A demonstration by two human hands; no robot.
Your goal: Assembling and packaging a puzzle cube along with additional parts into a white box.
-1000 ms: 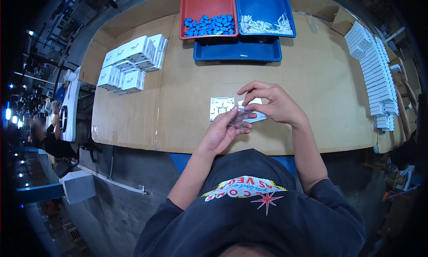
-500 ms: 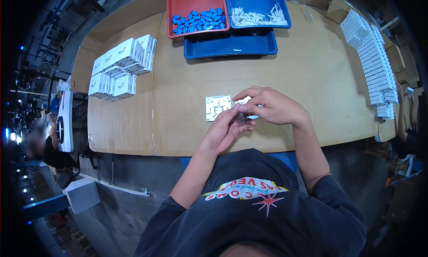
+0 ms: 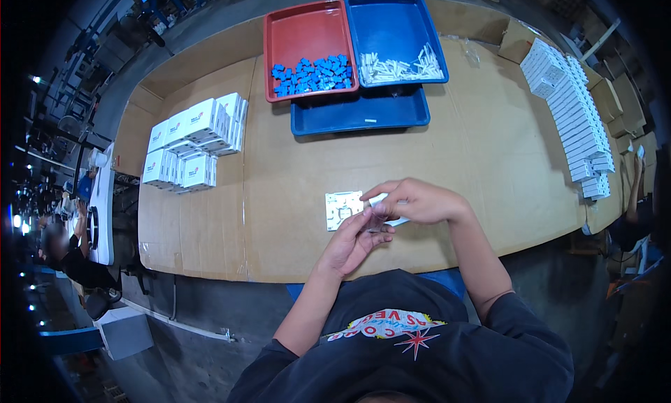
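Note:
In front of me, my left hand [image 3: 355, 242] and my right hand [image 3: 422, 202] meet over the cardboard-covered table. Between their closed fingers is a white plastic piece [image 3: 378, 199], mostly covered by the right hand. Something see-through seems to be at the left fingertips, but its shape cannot be made out. Just left of my fingers, a square white plastic plate [image 3: 334, 221] lies flat with its moulded inner side up. Neither hand visibly touches it.
Beyond my hands stand a red tray [image 3: 305, 36] of blue plastic parts, a blue tray [image 3: 391, 33] of white sticks and a lower blue tray [image 3: 328, 120]. White boxes [image 3: 199, 123] are stacked at left; white plates [image 3: 570, 110] are piled at right. Other people work at both sides.
The whole view has shifted, so the table and trays appear lower. My hands stay together around the white piece, with a slight shift of the fingers.

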